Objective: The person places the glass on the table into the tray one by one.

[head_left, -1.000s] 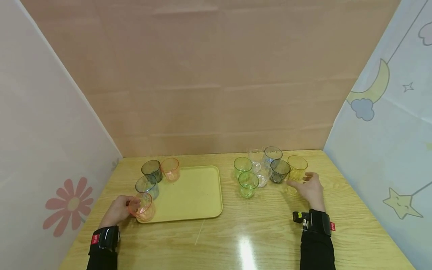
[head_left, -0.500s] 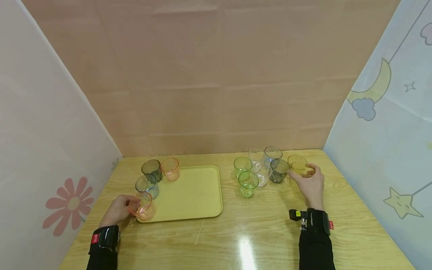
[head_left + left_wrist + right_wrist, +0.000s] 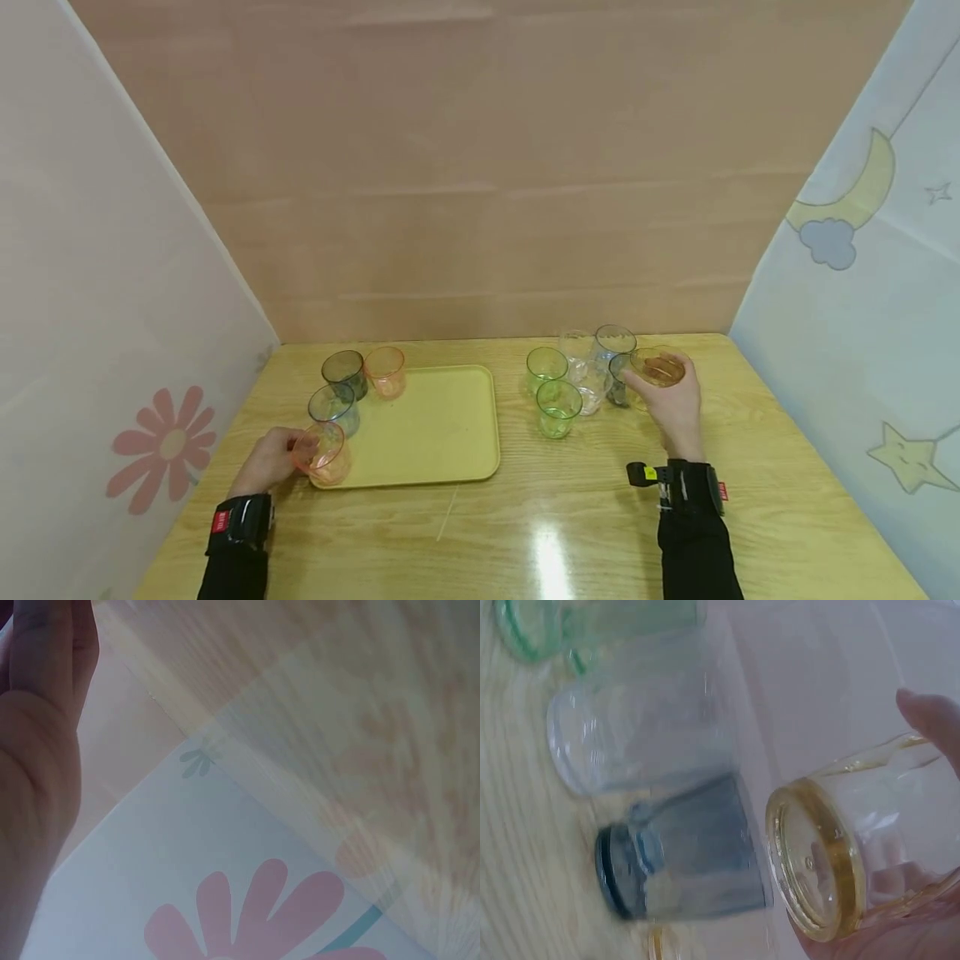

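Tumbler of yellow glass gripped in the right hand, thumb and fingers spread only to its width and curled round the wall. Base raised off the wooden table, right among the grouped glasses. Just beside it, partly covered, a smoke-grey tumbler; low in the right wrist view, a sliver of a second yellow tumbler. Further left in that group, two clear tumblers, two green tumblers and, at the back, a blue tumbler.

At the other side, left hand holding a near coral tumbler with bent fingers, at the near left corner of a yellow tray. Cannot tell how firmly. Behind, along the tray's left side, a pale blue tumbler, a dark grey tumbler and a far coral tumbler, all upright.
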The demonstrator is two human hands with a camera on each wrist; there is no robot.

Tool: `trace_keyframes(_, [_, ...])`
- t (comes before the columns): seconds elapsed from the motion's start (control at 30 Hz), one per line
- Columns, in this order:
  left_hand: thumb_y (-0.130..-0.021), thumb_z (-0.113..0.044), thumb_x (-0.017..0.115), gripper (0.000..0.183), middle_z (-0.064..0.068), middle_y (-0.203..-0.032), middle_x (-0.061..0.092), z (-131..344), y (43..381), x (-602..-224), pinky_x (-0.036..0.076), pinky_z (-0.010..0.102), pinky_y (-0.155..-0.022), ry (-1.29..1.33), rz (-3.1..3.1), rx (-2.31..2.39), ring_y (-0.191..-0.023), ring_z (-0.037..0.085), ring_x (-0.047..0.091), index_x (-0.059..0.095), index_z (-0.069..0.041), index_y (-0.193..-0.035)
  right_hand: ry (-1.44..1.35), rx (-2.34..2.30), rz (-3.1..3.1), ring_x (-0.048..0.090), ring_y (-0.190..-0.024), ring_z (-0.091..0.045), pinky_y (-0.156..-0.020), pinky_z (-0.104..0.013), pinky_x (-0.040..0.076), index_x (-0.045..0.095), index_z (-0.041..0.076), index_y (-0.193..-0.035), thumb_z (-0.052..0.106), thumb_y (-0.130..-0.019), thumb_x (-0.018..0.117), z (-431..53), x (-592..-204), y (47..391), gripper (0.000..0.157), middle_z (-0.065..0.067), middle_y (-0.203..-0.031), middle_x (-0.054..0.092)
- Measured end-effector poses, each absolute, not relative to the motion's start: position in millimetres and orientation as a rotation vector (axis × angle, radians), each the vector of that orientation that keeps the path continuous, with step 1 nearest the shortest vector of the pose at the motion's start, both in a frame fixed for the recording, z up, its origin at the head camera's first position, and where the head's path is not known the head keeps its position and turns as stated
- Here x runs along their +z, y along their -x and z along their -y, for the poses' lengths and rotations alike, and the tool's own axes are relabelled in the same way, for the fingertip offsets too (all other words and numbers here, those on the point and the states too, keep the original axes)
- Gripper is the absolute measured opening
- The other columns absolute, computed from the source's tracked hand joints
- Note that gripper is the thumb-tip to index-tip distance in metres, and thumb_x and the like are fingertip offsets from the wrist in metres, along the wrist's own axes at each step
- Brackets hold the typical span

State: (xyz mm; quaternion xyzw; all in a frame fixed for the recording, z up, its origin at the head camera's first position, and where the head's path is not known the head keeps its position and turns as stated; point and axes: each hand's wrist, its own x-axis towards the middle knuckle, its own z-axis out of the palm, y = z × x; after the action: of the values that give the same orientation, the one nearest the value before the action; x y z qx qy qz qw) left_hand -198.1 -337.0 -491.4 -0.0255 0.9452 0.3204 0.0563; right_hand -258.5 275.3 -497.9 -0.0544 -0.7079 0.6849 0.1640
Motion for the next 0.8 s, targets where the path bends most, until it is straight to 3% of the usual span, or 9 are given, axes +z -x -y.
trace_keyframes(0.27, [-0.091,-0.014,0.067,0.021,0.017,-0.101,0.071,336.1,196.2,-491.4,0.046,0.029,-0.067,0.065,-2.898,0.963,-0.083,0.02,0.06,0.074,0.0,-0.105,-0.085,2.028,1.987,0.051,-0.121,-0.018,-0.098,-0.03,0.047,0.034,0.023,-0.147,0.027,-0.08,0.083,-262.9,-539.3,297.1,0.083,-0.004,-0.137,0.051])
trace_keyframes(0.37, [-0.091,-0.012,0.067,0.017,0.016,-0.1,0.071,334.7,197.1,-492.6,0.044,0.028,-0.065,0.049,-2.908,0.966,-0.081,0.019,0.058,0.074,-0.002,-0.102,-0.129,2.031,1.968,0.05,-0.122,-0.02,-0.094,-0.027,0.048,0.033,0.021,-0.148,0.027,-0.082,0.08,-254.4,-539.8,298.9,0.081,-0.002,-0.137,0.051])
trace_keyframes(0.5, [-0.09,-0.011,0.068,0.018,0.018,-0.105,0.07,333.8,198.1,-490.8,0.042,0.027,-0.063,0.076,-2.905,0.973,-0.084,0.022,0.056,0.074,-0.001,-0.103,-0.128,2.059,1.993,0.051,-0.121,-0.027,-0.096,-0.034,0.047,0.034,0.012,-0.147,0.021,-0.083,0.08,-226.5,-494.5,274.7,0.079,-0.007,-0.134,0.053])
trace_keyframes(0.63, [-0.09,-0.011,0.067,0.021,0.02,-0.106,0.069,333.4,197.4,-488.4,0.043,0.028,-0.063,0.079,-2.893,0.979,-0.084,0.022,0.057,0.073,0.002,-0.106,-0.169,2.103,1.987,0.053,-0.117,-0.022,-0.1,-0.04,0.044,0.036,0.014,-0.145,0.021,-0.081,0.081,-204.6,-468.6,261.8,0.078,-0.009,-0.132,0.053])
trace_keyframes(0.8, [-0.091,-0.012,0.066,0.022,0.021,-0.109,0.069,332.9,197.2,-488.7,0.045,0.029,-0.066,0.102,-2.877,0.957,-0.087,0.023,0.058,0.072,0.002,-0.108,-0.28,2.14,1.926,0.053,-0.119,-0.019,-0.102,-0.039,0.044,0.035,0.02,-0.145,0.016,-0.084,0.078,-203.4,-510.6,293.3,0.075,-0.006,-0.135,0.052])
